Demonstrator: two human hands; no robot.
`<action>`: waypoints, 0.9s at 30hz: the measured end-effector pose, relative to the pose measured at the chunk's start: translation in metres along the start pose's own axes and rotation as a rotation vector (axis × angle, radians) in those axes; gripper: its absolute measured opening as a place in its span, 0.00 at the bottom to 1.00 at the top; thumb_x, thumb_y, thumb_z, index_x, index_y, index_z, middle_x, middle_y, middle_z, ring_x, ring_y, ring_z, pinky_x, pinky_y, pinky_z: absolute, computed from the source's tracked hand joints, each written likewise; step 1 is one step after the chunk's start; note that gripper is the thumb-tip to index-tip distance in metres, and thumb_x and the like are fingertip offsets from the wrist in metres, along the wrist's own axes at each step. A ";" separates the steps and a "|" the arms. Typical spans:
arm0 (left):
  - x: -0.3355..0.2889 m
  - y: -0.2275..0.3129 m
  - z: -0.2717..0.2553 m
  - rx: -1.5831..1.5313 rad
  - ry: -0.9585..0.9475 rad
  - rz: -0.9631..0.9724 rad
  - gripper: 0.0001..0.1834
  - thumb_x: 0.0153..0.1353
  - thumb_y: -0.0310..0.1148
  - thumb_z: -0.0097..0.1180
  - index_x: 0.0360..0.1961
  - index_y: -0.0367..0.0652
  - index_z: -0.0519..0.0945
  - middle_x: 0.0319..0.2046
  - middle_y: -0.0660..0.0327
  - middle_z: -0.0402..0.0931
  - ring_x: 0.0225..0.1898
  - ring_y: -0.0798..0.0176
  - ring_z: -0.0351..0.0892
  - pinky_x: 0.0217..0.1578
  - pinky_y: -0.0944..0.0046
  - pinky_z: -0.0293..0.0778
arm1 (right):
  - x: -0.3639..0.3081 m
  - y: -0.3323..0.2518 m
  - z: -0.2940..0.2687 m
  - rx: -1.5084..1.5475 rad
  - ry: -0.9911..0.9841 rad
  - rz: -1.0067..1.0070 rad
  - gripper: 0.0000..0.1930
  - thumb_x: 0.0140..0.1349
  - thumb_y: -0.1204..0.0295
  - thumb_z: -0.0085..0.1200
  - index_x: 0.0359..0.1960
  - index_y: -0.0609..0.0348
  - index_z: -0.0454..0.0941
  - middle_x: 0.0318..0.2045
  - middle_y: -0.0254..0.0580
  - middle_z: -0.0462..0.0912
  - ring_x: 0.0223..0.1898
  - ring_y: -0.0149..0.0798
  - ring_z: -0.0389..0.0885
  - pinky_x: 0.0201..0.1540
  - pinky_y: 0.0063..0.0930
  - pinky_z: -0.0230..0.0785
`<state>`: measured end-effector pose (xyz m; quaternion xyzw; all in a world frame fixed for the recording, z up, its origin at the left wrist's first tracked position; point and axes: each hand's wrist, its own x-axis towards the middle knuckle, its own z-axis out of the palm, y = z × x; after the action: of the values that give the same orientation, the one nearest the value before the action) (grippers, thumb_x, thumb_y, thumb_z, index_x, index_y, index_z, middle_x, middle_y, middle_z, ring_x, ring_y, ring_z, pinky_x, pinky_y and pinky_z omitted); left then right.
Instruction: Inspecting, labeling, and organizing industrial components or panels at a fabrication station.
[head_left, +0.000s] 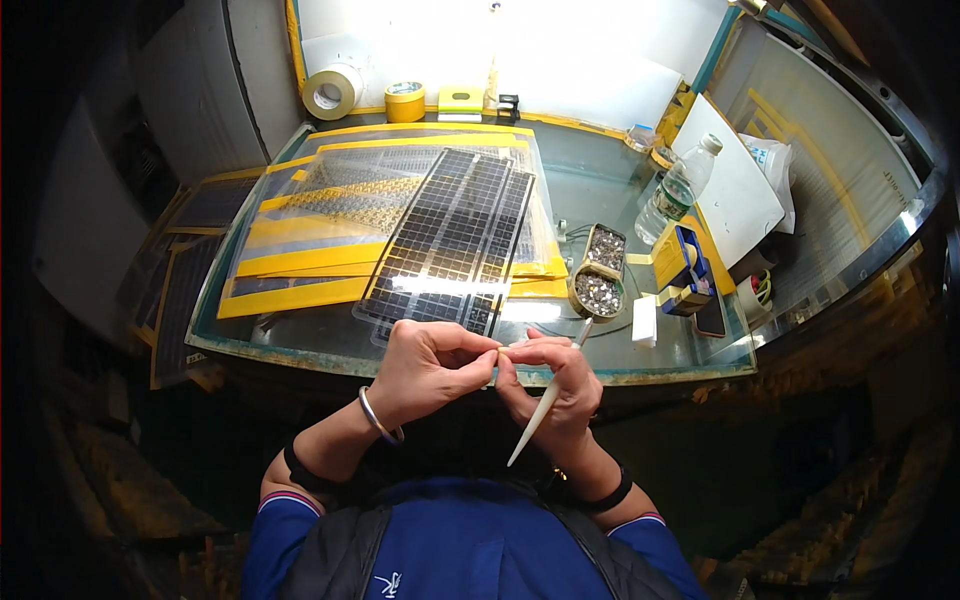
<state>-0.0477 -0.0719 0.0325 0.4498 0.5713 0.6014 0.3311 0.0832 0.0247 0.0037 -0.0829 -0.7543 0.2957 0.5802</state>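
Hands pinching a tiny piece at the near edge of a glass-topped bench

A dim room is surrounding the glossy bench (600,190), which is carrying dark gridded panels (455,235) and yellow-edged sheets. Just before its near edge, the left hand (425,365) and right hand (555,375) are meeting fingertip to fingertip, pinching a small pale piece (503,349). The right hand is also gripping a tapered white stick (540,410), its point slanting down-left.

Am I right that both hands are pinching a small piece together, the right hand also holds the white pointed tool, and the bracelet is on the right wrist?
Not quite. The head view shows the bracelet on the left wrist. The left hand and right hand do pinch a small piece together, and the right holds the white pointed tool.
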 end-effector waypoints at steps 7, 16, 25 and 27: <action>-0.002 -0.005 0.005 -0.066 0.025 -0.010 0.07 0.57 0.24 0.61 0.35 0.30 0.83 0.27 0.58 0.83 0.28 0.73 0.81 0.31 0.74 0.78 | -0.001 -0.002 0.001 0.016 0.024 0.010 0.12 0.47 0.81 0.65 0.29 0.58 0.73 0.26 0.41 0.82 0.30 0.39 0.84 0.44 0.40 0.78; -0.001 -0.002 0.003 -0.192 -0.030 -0.110 0.08 0.60 0.25 0.57 0.36 0.28 0.82 0.29 0.54 0.83 0.28 0.70 0.82 0.31 0.71 0.81 | -0.004 -0.001 -0.002 0.036 -0.019 0.020 0.17 0.46 0.83 0.64 0.30 0.55 0.65 0.28 0.42 0.82 0.35 0.37 0.83 0.49 0.44 0.75; -0.001 -0.008 0.001 -0.352 -0.058 -0.162 0.09 0.60 0.25 0.58 0.37 0.28 0.81 0.30 0.53 0.82 0.27 0.68 0.81 0.30 0.70 0.81 | -0.007 0.001 -0.001 0.135 0.012 0.120 0.15 0.48 0.82 0.64 0.28 0.56 0.67 0.27 0.41 0.82 0.32 0.37 0.83 0.48 0.41 0.76; -0.001 -0.010 0.000 -0.378 -0.068 -0.183 0.10 0.61 0.26 0.58 0.38 0.28 0.81 0.30 0.53 0.82 0.27 0.67 0.82 0.31 0.69 0.81 | -0.007 -0.001 -0.002 0.170 -0.015 0.193 0.16 0.50 0.84 0.62 0.29 0.55 0.65 0.28 0.42 0.82 0.33 0.34 0.82 0.51 0.41 0.74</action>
<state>-0.0486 -0.0717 0.0223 0.3460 0.4753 0.6497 0.4820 0.0874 0.0217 -0.0013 -0.1033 -0.7193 0.4138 0.5484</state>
